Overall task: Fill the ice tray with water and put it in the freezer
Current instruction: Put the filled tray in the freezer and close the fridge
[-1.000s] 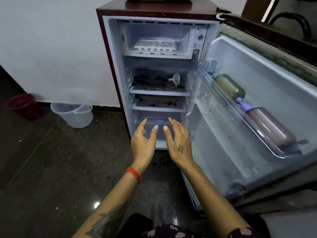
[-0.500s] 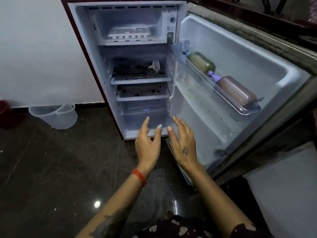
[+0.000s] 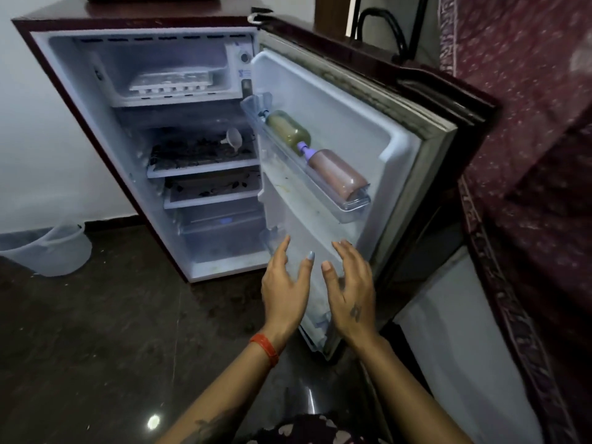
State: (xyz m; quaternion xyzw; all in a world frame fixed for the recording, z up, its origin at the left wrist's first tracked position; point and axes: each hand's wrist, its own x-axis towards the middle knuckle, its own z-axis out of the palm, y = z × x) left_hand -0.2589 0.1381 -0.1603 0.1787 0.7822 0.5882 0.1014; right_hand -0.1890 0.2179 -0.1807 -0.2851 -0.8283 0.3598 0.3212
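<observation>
Both our hands are empty, fingers spread: left hand (image 3: 285,293) and right hand (image 3: 350,296) hover low before the open door (image 3: 336,129). The tray (image 3: 171,81) sits in the freezer (image 3: 153,68) up top. Shutting the door hard could, we judge, slop water from the tray.

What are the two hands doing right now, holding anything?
Left hand: open, holding nothing.
Right hand: open, holding nothing.
</observation>
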